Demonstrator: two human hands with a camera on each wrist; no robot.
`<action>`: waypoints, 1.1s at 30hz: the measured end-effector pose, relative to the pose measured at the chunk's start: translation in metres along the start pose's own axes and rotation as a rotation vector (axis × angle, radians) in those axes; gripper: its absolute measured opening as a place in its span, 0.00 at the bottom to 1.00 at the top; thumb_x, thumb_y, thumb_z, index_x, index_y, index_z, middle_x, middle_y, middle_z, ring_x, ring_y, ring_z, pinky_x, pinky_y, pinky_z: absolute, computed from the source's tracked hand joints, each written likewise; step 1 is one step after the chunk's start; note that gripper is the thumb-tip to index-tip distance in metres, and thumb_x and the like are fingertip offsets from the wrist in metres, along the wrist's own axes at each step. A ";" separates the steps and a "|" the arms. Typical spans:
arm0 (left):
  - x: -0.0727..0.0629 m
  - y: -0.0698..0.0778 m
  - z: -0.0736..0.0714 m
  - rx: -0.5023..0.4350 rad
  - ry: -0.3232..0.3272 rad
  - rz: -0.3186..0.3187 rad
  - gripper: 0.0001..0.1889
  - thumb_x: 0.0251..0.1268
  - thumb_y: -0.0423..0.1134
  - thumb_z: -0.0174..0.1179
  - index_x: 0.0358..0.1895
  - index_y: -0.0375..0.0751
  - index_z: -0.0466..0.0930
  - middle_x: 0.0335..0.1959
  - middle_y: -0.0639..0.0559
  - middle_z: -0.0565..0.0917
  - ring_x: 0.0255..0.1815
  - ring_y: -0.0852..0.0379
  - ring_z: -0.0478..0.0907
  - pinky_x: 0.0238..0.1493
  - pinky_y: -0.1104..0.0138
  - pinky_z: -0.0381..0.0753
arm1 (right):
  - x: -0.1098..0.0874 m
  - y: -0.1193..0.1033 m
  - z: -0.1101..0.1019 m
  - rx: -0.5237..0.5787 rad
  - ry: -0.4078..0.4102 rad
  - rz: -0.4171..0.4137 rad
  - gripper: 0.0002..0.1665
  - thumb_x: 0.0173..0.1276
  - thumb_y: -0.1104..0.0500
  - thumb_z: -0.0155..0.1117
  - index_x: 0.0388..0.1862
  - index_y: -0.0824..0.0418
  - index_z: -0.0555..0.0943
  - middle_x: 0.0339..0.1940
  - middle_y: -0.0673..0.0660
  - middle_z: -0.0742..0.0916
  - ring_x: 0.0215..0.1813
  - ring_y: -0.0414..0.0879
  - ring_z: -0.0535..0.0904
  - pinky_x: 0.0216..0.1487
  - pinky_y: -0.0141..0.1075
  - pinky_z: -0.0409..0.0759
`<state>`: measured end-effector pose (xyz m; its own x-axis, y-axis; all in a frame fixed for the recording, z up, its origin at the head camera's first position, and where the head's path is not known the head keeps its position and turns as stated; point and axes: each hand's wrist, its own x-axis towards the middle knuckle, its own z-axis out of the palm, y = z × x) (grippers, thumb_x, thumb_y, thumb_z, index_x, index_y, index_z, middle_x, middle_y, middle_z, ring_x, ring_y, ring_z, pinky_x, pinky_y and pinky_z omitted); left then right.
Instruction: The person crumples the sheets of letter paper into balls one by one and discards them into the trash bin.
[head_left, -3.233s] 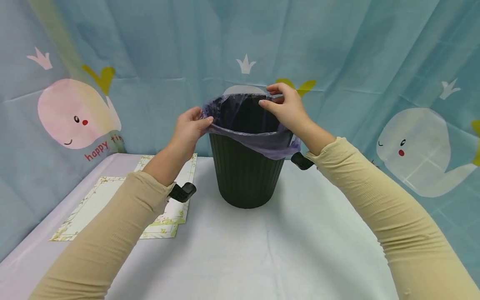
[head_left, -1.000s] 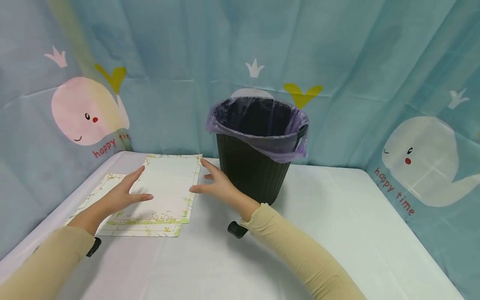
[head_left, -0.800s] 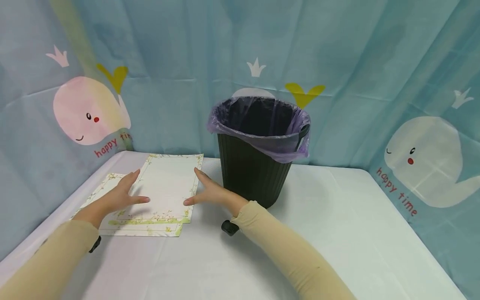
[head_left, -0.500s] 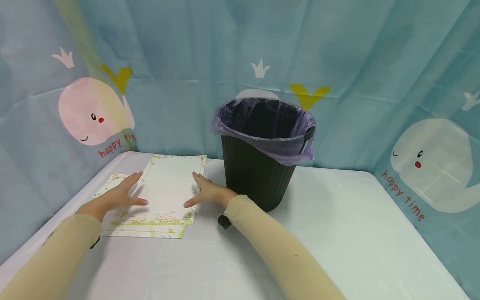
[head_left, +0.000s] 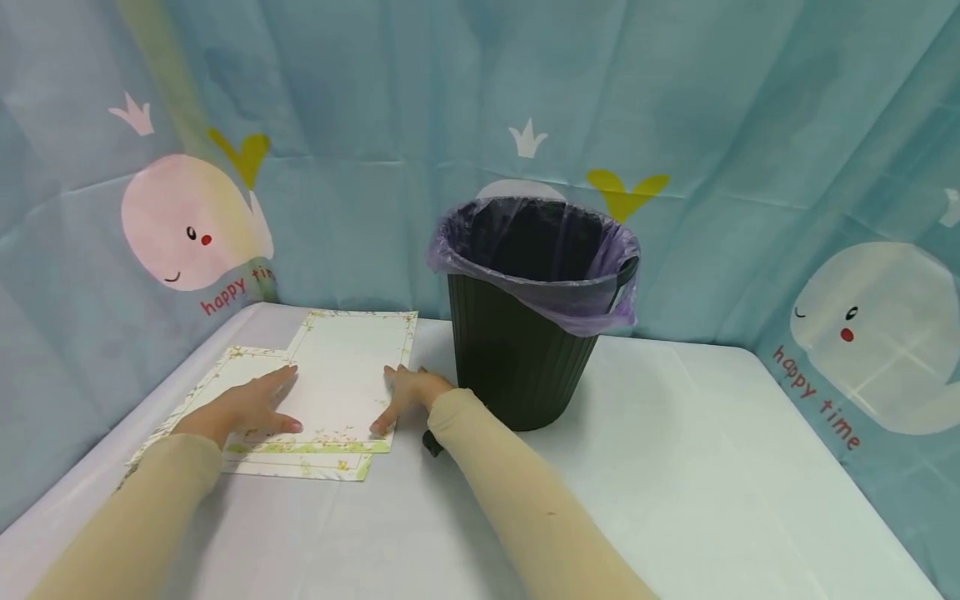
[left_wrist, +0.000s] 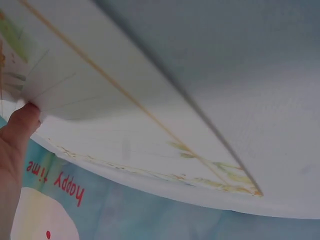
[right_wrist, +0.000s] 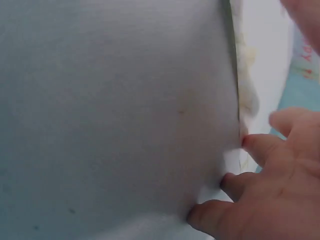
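Observation:
Two sheets of paper with floral borders lie overlapped on the left of the table. My left hand (head_left: pixel 251 408), fingers spread, is over the left side of the upper sheet (head_left: pixel 341 358) and the lower sheet (head_left: pixel 330 468). Its fingertip meets the paper (left_wrist: pixel 135 135) in the left wrist view. At the upper sheet's right edge is my right hand (head_left: pixel 408 393), thumb apart from the fingers. In the right wrist view, the right fingers (right_wrist: pixel 260 147) reach the paper's edge, fingertips down at the tablecloth.
A black ribbed trash bin (head_left: pixel 517 358) stands just right of the right hand. A purple plastic bag (head_left: pixel 577 304) lines it, folded over the rim. White cloth covers the table (head_left: pixel 697 475), and a blue printed curtain (head_left: pixel 360 100) hangs behind it.
Both hands have left the bag at the bin's rim and come down to the sheets. Over the last second they have lowered, and the right hand has moved nearer me.

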<state>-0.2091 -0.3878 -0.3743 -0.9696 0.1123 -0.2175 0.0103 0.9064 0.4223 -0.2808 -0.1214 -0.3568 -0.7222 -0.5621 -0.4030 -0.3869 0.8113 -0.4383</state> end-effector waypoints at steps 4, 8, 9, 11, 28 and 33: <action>0.001 0.002 0.001 0.049 0.002 -0.042 0.61 0.45 0.64 0.69 0.72 0.24 0.50 0.70 0.22 0.51 0.67 0.16 0.41 0.63 0.32 0.44 | -0.005 -0.004 0.005 -0.050 0.062 0.059 0.63 0.50 0.43 0.79 0.79 0.46 0.53 0.80 0.46 0.53 0.79 0.54 0.41 0.73 0.53 0.50; 0.003 0.003 0.003 0.076 0.034 -0.019 0.58 0.48 0.63 0.68 0.70 0.20 0.53 0.68 0.20 0.54 0.66 0.17 0.45 0.64 0.33 0.48 | -0.005 -0.006 0.009 -0.064 0.108 0.075 0.63 0.47 0.44 0.80 0.78 0.47 0.55 0.79 0.46 0.55 0.79 0.53 0.43 0.73 0.53 0.50; 0.004 0.003 0.004 0.082 0.040 -0.011 0.57 0.49 0.62 0.68 0.70 0.20 0.54 0.68 0.19 0.55 0.66 0.17 0.47 0.63 0.33 0.49 | -0.004 -0.005 0.009 -0.070 0.113 0.074 0.63 0.47 0.44 0.80 0.78 0.47 0.55 0.79 0.46 0.55 0.79 0.53 0.44 0.73 0.53 0.50; 0.005 0.003 0.005 0.096 0.050 -0.005 0.55 0.51 0.62 0.67 0.69 0.20 0.55 0.67 0.19 0.56 0.66 0.18 0.49 0.63 0.33 0.51 | -0.002 -0.005 0.010 -0.090 0.131 0.074 0.62 0.47 0.43 0.79 0.78 0.47 0.56 0.79 0.46 0.57 0.78 0.52 0.46 0.73 0.53 0.52; -0.001 0.002 0.004 0.060 0.048 0.010 0.56 0.53 0.61 0.67 0.70 0.20 0.51 0.69 0.19 0.49 0.68 0.20 0.45 0.63 0.32 0.48 | 0.011 -0.001 0.010 -0.060 0.225 0.049 0.24 0.61 0.49 0.71 0.57 0.47 0.83 0.58 0.42 0.82 0.63 0.38 0.72 0.59 0.25 0.69; -0.002 0.001 0.008 0.012 0.044 0.020 0.58 0.52 0.60 0.68 0.70 0.18 0.49 0.69 0.18 0.50 0.69 0.21 0.44 0.65 0.34 0.46 | 0.006 0.000 0.011 -0.121 0.236 -0.011 0.33 0.56 0.45 0.76 0.60 0.52 0.80 0.59 0.45 0.81 0.61 0.41 0.74 0.56 0.29 0.72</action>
<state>-0.2054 -0.3837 -0.3800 -0.9790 0.1129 -0.1699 0.0326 0.9089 0.4156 -0.2791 -0.1264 -0.3679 -0.8258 -0.5295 -0.1942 -0.4508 0.8266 -0.3369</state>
